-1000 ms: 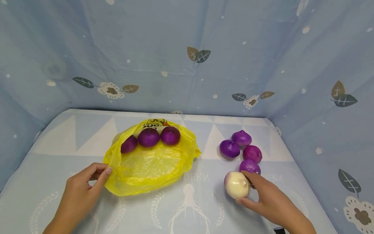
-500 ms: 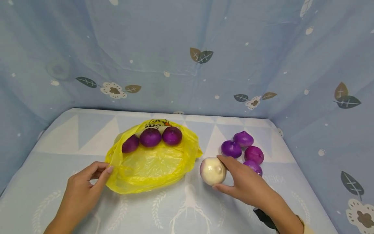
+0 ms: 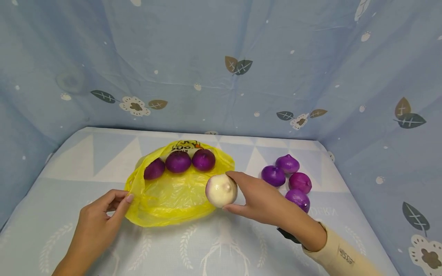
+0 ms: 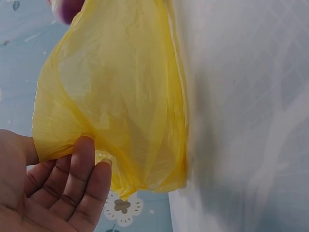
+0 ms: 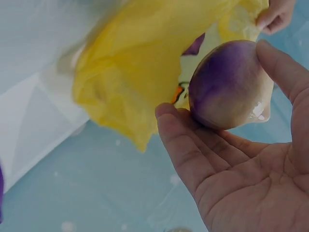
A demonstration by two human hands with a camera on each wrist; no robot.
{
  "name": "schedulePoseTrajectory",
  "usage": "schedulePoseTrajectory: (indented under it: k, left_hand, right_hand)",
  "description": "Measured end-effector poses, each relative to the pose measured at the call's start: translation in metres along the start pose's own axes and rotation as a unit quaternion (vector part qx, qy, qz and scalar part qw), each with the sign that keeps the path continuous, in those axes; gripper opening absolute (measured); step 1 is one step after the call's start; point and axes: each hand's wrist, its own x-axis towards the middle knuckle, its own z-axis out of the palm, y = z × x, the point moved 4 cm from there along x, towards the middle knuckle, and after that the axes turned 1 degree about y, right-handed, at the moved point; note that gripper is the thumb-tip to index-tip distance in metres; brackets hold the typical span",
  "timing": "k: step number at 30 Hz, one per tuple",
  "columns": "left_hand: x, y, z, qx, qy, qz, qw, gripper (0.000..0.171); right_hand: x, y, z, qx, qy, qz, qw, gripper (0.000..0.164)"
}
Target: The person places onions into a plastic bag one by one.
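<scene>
The left hand (image 3: 96, 218) pinched a yellow bag (image 3: 162, 219) by the rim while the right hand (image 3: 264, 201) held a white-and-purple onion (image 3: 220, 191) near the opening.

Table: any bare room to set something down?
Free: in front of the bag, between left hand and right hand; left of it, beyond the left hand. Narrow: between bag and four onions. Crowded: that cluster, and the bag's back with three more onions.
</scene>
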Motion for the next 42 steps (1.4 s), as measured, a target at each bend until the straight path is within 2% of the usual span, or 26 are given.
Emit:
schedulePoseTrajectory:
  k: [7, 15, 22, 32, 37, 42]
  left_hand:
    - [0.001, -0.001, 0.001, 0.0, 0.0, 0.004, 1.0, 0.006]
    - [0.001, -0.003, 0.0, 0.002, -0.003, -0.003, 1.0, 0.005]
    - [0.001, -0.002, -0.001, -0.001, 0.0, 0.005, 1.0, 0.006]
    - [0.0, -0.003, -0.002, 0.003, -0.006, -0.005, 1.0, 0.005]
    - [0.0, -0.003, -0.002, 0.001, -0.005, -0.005, 1.0, 0.006]
    - [0.0, -0.004, -0.002, 0.002, -0.003, -0.006, 1.0, 0.006]
  right_hand:
    - [0.033, -0.023, 0.008, -0.014, -0.023, -0.055, 0.998, 0.077]
    - [0.057, -0.042, 0.01, -0.039, -0.036, -0.079, 0.995, 0.072]
    - [0.077, -0.054, 0.014, -0.054, -0.051, -0.098, 0.992, 0.069]
    - [0.114, -0.068, 0.042, -0.052, -0.098, -0.12, 0.987, 0.05]
    - [0.128, -0.071, 0.064, -0.029, -0.12, -0.117, 0.985, 0.049]
    - [0.136, -0.07, 0.08, -0.016, -0.114, -0.115, 0.987, 0.052]
